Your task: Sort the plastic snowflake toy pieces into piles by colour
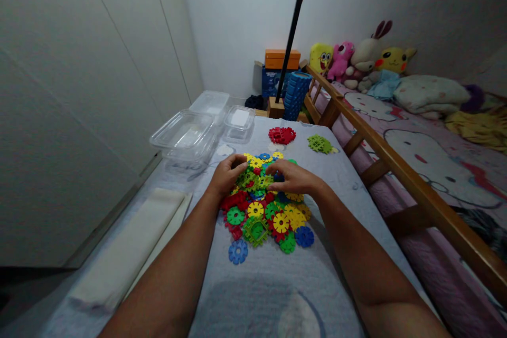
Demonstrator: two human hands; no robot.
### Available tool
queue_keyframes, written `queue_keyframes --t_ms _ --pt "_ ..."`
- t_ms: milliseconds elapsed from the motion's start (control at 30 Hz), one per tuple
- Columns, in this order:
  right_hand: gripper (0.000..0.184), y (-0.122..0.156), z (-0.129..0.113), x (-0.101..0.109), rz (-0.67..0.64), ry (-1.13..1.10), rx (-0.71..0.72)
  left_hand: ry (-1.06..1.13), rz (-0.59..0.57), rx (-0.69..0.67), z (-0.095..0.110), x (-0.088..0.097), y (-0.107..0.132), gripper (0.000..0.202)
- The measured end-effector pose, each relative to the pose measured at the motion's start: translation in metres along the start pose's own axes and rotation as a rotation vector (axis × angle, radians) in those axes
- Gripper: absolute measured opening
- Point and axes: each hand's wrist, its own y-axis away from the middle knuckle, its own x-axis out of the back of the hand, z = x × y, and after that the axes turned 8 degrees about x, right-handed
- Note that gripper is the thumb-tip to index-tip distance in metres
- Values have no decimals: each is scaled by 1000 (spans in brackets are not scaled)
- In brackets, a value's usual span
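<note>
A heap of plastic interlocking discs in red, yellow, green and blue lies on the cloth-covered table, with notched edges on the pieces. At the heap's upper left, my left hand rests with its fingers curved and thumb apart. My right hand reaches over the upper right side, with a gap between thumb and fingers and no piece visible in it. Some fingertips are hard to make out among the discs. Behind the heap are a small group of red pieces and a group of light green pieces.
Clear plastic containers stand at the back left, beside a smaller clear box. A folded cream cloth lies along the left. A wooden bed rail borders the right side. Beyond the table rise a black pole and a blue roller.
</note>
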Motion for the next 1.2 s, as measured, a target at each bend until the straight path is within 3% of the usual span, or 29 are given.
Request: queue_keyframes --t_ms 233,433,700,933,1067,1200 --pt "33 -2 -1 -6 -2 123 -66 18 9 6 1 -1 0 39" --pt "20 -2 2 -6 -38 59 -98 1 10 -19 -2 0 -1 37" --pt "20 -4 1 -6 -31 68 -94 9 15 -21 -3 0 -1 39" --pt "17 6 6 11 -17 -76 -86 -6 9 -18 0 0 0 38" --pt "17 22 24 32 82 -254 -85 -5 -6 -26 -2 1 -1 38" --pt "27 37 56 43 428 -363 -205 -11 -5 -25 -2 1 -1 38"
